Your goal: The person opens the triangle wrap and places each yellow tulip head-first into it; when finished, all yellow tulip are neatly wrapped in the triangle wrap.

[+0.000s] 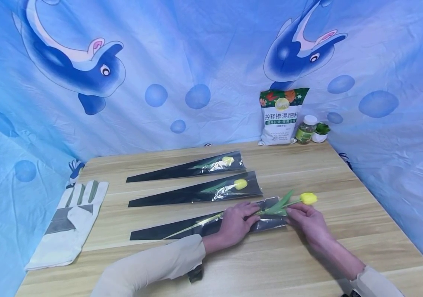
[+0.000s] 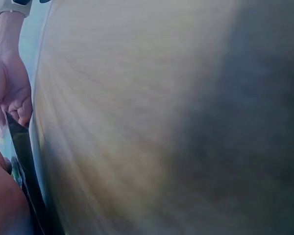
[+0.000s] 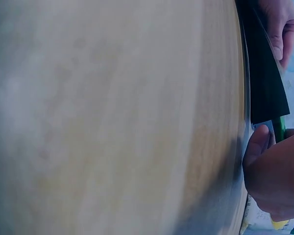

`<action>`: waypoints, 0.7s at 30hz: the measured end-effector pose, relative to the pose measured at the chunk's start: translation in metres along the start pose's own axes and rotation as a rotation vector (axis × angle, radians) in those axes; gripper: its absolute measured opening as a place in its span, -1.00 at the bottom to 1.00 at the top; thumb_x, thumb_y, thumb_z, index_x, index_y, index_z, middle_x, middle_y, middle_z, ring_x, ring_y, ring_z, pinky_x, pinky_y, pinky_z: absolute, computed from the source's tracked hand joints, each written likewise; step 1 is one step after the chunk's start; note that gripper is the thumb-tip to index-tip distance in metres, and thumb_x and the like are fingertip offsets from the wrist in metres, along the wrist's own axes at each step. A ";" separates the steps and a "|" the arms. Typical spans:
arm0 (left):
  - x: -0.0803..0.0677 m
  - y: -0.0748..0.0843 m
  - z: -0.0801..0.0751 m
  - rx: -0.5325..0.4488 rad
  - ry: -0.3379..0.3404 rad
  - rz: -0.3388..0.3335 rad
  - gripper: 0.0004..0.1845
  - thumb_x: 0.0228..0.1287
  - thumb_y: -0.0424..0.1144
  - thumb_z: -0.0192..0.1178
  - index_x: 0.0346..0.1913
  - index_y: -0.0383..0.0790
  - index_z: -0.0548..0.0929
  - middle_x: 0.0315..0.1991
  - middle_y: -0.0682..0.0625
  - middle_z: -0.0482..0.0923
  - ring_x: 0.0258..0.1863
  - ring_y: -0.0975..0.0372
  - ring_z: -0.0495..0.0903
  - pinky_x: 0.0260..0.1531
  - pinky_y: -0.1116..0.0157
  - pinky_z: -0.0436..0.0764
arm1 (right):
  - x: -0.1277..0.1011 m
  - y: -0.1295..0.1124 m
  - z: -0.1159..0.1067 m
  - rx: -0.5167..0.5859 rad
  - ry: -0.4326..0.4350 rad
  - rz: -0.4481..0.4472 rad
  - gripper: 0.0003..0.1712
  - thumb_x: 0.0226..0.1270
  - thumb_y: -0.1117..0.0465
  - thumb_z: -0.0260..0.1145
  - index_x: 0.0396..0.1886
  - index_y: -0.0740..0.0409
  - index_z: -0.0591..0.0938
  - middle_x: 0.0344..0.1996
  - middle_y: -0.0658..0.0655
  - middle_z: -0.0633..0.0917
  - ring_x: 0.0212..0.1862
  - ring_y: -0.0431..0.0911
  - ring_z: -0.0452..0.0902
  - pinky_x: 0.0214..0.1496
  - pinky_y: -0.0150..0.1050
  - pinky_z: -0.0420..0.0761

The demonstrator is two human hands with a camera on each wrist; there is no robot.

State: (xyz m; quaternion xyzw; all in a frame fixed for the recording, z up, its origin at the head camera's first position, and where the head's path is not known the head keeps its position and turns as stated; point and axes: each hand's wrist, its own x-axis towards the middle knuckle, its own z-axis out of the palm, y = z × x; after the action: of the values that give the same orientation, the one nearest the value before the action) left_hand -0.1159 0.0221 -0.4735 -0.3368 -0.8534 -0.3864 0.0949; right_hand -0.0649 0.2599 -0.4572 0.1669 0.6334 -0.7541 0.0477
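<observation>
A yellow tulip [image 1: 308, 198] with green leaves lies along the nearest black sleeve with a clear front [image 1: 211, 225]. Its long stem runs down the sleeve, and the bloom and upper leaves stick out past the wide end. My left hand [image 1: 235, 222] rests on the sleeve near that end, fingers and thumb spread on either side of the stem. With thumb and fingertips, my right hand [image 1: 309, 222] pinches the tulip below its bloom, at the sleeve's mouth. The black sleeve [image 3: 267, 68] shows edge-on in the right wrist view, close to both hands.
Farther back lie two more sleeves [image 1: 192, 196] [image 1: 185, 171], each with a yellow tulip inside. A white and grey work glove [image 1: 72, 225] is at the left edge. A fertilizer bag [image 1: 280, 123], a lidded jar [image 1: 305, 131] and a small potted plant [image 1: 320, 133] stand at the back right.
</observation>
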 end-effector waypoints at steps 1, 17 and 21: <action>0.000 0.000 0.000 0.001 0.002 0.000 -0.66 0.22 -0.22 0.43 0.04 -0.23 0.75 0.07 -0.04 0.67 0.16 0.08 0.61 0.18 0.12 0.53 | 0.000 0.000 0.000 -0.015 -0.001 -0.006 -0.67 0.35 0.28 0.39 0.04 0.29 0.56 -0.24 0.08 0.77 -0.23 -0.15 0.71 -0.05 -0.29 0.68; 0.002 -0.004 0.004 0.056 0.014 0.013 -0.70 0.20 -0.22 0.45 -0.01 -0.18 0.79 -0.02 -0.03 0.72 0.07 0.11 0.66 0.07 0.15 0.62 | 0.002 -0.007 -0.001 -0.184 -0.049 0.037 -0.56 0.43 0.34 0.26 0.18 0.53 0.43 -0.34 0.13 0.70 -0.38 -0.15 0.59 -0.39 -0.37 0.63; 0.002 -0.005 0.005 0.076 0.002 0.016 -0.72 0.21 -0.21 0.44 -0.02 -0.17 0.80 -0.02 -0.03 0.72 0.07 0.11 0.66 0.08 0.18 0.61 | 0.003 -0.009 -0.003 -0.246 -0.099 0.043 -0.54 0.45 0.35 0.21 0.22 0.57 0.39 -0.34 0.15 0.67 -0.38 -0.15 0.56 -0.39 -0.37 0.62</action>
State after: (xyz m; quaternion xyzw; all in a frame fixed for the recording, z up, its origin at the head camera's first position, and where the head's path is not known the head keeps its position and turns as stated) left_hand -0.1199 0.0241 -0.4787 -0.3394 -0.8647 -0.3531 0.1117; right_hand -0.0694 0.2653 -0.4496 0.1360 0.7142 -0.6768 0.1154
